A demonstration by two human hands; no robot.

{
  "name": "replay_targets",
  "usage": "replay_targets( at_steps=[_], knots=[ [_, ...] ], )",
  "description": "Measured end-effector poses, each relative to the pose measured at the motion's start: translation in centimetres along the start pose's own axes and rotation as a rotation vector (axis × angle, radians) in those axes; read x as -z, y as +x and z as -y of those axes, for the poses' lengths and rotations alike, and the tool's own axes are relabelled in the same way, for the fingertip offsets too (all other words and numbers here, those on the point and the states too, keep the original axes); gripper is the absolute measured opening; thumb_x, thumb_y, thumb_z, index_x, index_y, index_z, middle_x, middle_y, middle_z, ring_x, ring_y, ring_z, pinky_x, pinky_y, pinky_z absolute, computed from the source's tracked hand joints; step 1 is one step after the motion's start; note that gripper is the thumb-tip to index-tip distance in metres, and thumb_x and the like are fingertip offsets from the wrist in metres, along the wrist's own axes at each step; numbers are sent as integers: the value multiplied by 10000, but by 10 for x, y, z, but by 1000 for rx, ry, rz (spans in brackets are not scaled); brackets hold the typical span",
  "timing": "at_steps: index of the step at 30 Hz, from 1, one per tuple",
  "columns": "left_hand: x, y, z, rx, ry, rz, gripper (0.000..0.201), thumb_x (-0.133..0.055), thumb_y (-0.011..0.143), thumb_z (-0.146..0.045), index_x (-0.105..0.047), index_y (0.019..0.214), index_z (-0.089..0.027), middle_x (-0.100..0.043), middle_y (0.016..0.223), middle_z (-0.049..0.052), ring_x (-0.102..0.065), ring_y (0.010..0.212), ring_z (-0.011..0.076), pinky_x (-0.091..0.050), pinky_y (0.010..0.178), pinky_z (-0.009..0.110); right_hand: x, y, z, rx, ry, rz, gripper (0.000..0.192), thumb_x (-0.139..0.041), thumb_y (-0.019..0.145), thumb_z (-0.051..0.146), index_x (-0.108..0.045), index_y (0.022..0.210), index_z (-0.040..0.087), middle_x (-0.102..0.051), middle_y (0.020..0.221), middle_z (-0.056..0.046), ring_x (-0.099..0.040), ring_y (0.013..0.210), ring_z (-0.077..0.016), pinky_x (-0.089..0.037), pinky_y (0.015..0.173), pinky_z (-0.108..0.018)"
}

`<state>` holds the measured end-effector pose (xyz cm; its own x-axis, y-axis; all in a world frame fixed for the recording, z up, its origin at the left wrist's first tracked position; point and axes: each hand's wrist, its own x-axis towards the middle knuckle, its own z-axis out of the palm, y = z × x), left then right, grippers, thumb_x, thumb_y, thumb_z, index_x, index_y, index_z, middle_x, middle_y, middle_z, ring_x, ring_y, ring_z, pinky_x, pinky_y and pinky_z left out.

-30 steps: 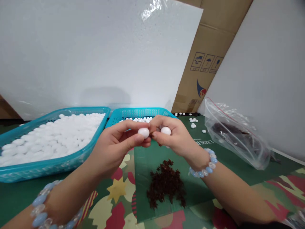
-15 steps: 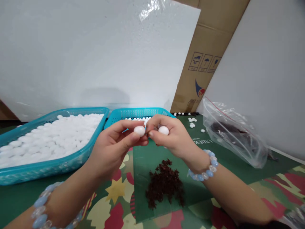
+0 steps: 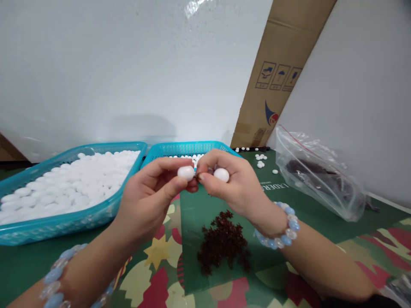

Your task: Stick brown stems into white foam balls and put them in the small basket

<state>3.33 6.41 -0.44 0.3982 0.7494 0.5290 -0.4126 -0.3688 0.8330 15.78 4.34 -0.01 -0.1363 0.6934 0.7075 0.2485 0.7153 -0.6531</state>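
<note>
My left hand (image 3: 146, 186) pinches a smooth white egg-shaped piece (image 3: 186, 173) between thumb and fingers. Close beside it, my right hand (image 3: 242, 184) is closed, with a second white egg-shaped piece (image 3: 221, 175) tucked in its curled fingers. The right thumb and forefinger pinch a tiny brown bit (image 3: 200, 176) against the inner end of the left piece; its exact shape is too small to make out. Below the hands, a loose pile of small dark brown spiky pieces (image 3: 224, 246) lies on the green patterned table cover.
A blue-green basket (image 3: 105, 205) full of white egg-shaped pieces stands at left. Behind my hands is a second basket (image 3: 189, 147) with more. At right lie loose white pieces (image 3: 260, 157) and a clear zip bag (image 3: 321, 179) of dark material. A cardboard sheet (image 3: 276, 81) leans behind.
The left hand and its white piece have shifted slightly left, widening the gap between the two white pieces. Both grips stay the same. The view has tilted a little.
</note>
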Motion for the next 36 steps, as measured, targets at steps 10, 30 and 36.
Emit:
replay_targets(
  at_steps=[10, 30, 36],
  knots=[
    [-3, 1, 2, -138, -3, -18, 103, -569, 574, -158, -590, 668, -196, -597, 577, -77, -529, 495, 25, -454, 478, 76, -11, -5, -6, 131, 103, -102, 64, -415, 611, 138, -396, 562, 175, -432, 541, 35, -435, 479, -66, -370, 430, -197],
    [-8, -3, -9, -47, -147, 20, 99, -584, 560, -154, -602, 652, -187, -576, 531, -43, -515, 471, 40, -435, 439, 89, -12, -7, -4, 608, -57, -283, 63, -462, 670, 95, -494, 657, 148, -492, 614, -11, -473, 616, -78, -428, 551, -187],
    [-9, -3, -9, -38, -119, -24, 83, -602, 538, -179, -606, 619, -198, -587, 551, -51, -510, 459, 36, -433, 439, 81, -12, -6, -4, 593, -92, -292, 61, -486, 685, 170, -490, 624, 162, -484, 630, 2, -477, 629, -70, -429, 568, -178]
  ],
)
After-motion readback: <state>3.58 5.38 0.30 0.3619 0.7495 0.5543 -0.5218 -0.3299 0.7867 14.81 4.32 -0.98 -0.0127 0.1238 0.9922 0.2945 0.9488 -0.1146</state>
